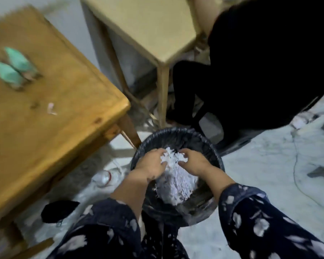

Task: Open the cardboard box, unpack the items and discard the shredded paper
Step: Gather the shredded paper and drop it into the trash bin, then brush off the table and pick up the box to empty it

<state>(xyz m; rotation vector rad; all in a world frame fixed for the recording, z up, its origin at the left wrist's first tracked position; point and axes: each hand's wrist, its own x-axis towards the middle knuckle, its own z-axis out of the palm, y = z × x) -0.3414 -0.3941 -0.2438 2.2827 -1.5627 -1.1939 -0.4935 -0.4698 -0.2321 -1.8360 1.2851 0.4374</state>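
On the far left, well away from the black-lined waste bin (178, 135), a brown wooden table (67, 109) carries two mint-green wrapped items (11, 69) lying side by side, their pointed ends aimed up and left, and nearer the bin a small pale scrap (51, 108) rests on the same tabletop. On the pale floor left of the bin lie a clear plastic bottle (106, 177) on its side and, closer to the camera, a dark cloth (59, 211). The left hand (151, 164) reaches over the bin's left rim, forearm running up and right out of a dark floral sleeve (109, 227), palm down, fingers curled and closed on the left side of the shredded paper (173, 181). That paper is a white, crinkly, fluffy wad of thin strips, sitting inside the bin's mouth; its long axis runs from the fingertips toward the camera, and its wider end hangs down into the liner. The right hand (194, 162) mirrors the left from the bin's right side, forearm angled up and left, fingers bent in and pinching the wad's upper right edge, so both hands meet at its far end. Behind the bin stands a light wooden stool (157, 34), and to the right behind it a figure in black clothing (269, 62) is bent over. The view is motion-blurred.
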